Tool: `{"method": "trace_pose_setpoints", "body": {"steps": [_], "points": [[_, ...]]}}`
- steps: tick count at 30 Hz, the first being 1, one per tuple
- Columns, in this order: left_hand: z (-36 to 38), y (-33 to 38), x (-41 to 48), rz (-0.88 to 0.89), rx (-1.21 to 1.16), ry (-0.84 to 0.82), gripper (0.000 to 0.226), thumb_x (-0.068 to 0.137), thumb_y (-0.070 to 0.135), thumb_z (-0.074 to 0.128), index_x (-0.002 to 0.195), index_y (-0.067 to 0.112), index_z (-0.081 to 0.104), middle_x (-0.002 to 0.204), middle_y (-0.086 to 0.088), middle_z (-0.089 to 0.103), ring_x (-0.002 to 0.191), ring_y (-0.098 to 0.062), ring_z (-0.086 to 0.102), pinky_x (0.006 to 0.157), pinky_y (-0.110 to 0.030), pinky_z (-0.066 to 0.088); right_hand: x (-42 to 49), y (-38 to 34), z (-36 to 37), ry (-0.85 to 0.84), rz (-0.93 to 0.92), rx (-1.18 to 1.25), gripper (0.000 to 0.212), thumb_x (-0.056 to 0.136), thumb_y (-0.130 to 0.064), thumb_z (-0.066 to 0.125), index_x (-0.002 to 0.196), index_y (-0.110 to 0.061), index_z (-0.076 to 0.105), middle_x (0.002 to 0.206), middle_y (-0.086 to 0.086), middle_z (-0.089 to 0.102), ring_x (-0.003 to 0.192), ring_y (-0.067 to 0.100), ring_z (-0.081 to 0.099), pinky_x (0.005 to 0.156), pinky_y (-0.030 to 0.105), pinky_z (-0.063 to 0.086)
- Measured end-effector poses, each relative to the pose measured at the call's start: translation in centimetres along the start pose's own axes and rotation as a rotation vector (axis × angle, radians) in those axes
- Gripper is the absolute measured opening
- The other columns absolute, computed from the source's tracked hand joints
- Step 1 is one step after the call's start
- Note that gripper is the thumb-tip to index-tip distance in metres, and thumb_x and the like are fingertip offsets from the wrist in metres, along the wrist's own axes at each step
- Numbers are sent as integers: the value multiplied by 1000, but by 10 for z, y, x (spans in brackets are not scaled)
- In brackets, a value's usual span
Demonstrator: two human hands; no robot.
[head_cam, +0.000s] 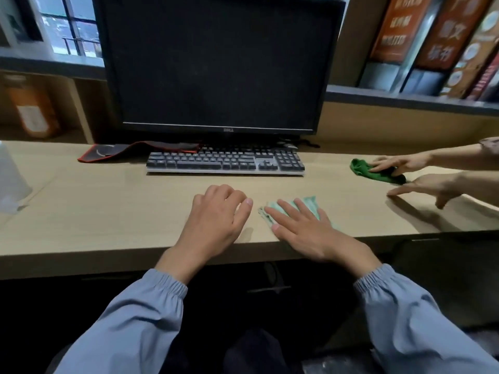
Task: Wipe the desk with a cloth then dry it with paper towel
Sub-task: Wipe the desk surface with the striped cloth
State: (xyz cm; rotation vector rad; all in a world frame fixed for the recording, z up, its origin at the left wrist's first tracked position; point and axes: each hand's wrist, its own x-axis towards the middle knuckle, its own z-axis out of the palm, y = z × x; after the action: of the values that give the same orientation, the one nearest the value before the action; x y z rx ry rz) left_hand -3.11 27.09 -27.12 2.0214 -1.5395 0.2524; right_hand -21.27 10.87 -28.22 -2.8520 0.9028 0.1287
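Note:
A pale green cloth (310, 202) lies flat on the light wooden desk (108, 201), close to the front edge. My right hand (302, 228) presses on it with spread fingers and covers most of it. Just to its left, my left hand (216, 214) rests on the bare desk with fingers loosely curled, holding nothing. No paper towel is visible.
A dark keyboard (225, 161) and a black monitor (216, 63) stand behind my hands. A red-edged mouse pad (113, 152) lies at back left. At the right, another person's hands (421, 184) press a dark green cloth (378, 174). A translucent object (10, 179) stands at the far left.

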Motion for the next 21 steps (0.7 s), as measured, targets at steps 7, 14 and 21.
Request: {"method": "trace_pose_setpoints", "body": {"steps": [7, 14, 21], "points": [[33, 42, 11, 12, 18, -102, 48, 104, 55, 24, 118, 29, 62, 118, 9, 54, 116, -15, 46, 92, -39, 31, -17, 90, -18, -27, 205, 18, 50, 93, -73, 8, 141, -73, -7, 165, -24, -9, 153, 16, -15, 116, 60, -7], [52, 60, 34, 2, 95, -171, 52, 104, 58, 23, 133, 31, 57, 134, 9, 51, 127, -14, 42, 101, -42, 31, 39, 127, -31, -65, 252, 10, 56, 92, -73, 6, 145, -65, -7, 166, -20, -11, 153, 20, -15, 115, 63, -7], [55, 59, 87, 6, 135, -287, 56, 104, 64, 23, 143, 34, 48, 146, 8, 46, 133, -16, 41, 110, -48, 32, 118, 168, -50, -91, 297, 14, 58, 91, -73, 9, 147, -64, -3, 166, -20, -9, 154, 21, -13, 114, 64, -4]]}}
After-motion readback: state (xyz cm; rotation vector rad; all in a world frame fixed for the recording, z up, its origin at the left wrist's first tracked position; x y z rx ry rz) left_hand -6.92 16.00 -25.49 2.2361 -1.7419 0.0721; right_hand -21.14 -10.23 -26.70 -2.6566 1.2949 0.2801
